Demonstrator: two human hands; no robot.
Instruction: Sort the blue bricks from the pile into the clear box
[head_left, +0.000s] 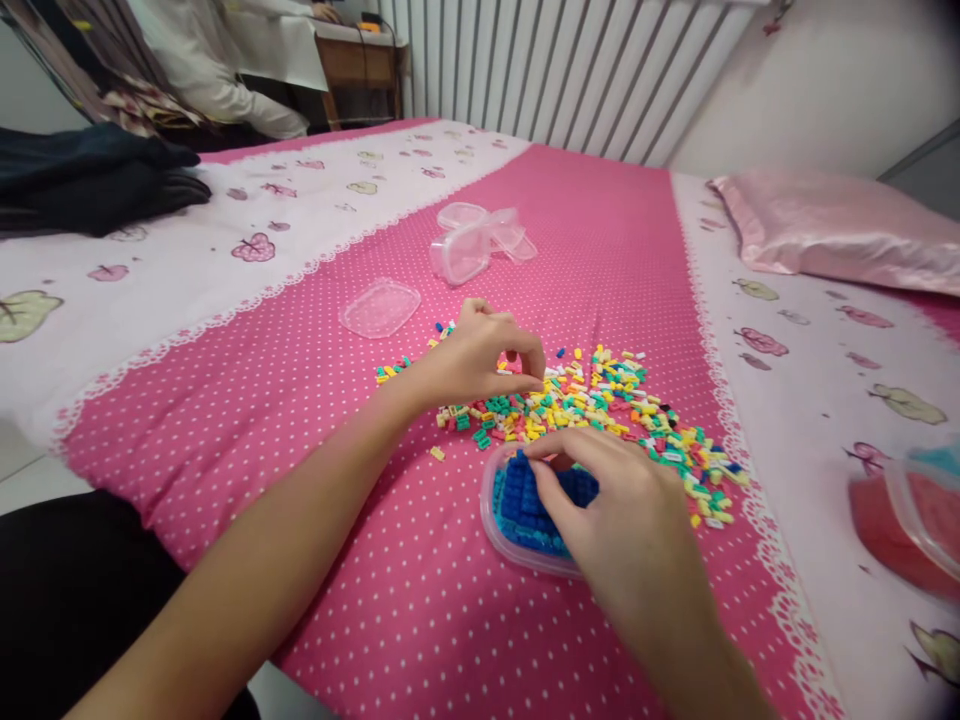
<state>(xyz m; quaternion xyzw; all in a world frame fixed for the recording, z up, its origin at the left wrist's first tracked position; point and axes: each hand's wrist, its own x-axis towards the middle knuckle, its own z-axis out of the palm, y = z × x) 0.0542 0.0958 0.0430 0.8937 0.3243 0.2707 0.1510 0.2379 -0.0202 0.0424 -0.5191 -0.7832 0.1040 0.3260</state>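
Small multicoloured bricks (577,405) lie spread in a loose pile on the pink dotted bedspread. Over the pile's left part is my left hand (487,355), its thumb and forefinger curved toward each other; whether a brick is between them is too small to tell. A clear plastic tub (491,530) in front of the pile holds blue and turquoise bricks (525,510) packed in rows. My right hand (619,490) reaches over the tub's right side, thumb and forefinger pinched at the dark blue bricks. What the pinch holds is hidden.
Beyond the pile are a clear lid (380,307) and several clear containers (465,250). A tub with red contents (907,520) stands at the right edge, a pink pillow (840,225) behind it. Dark clothing (97,180) lies at far left; a person in white (202,75) is behind.
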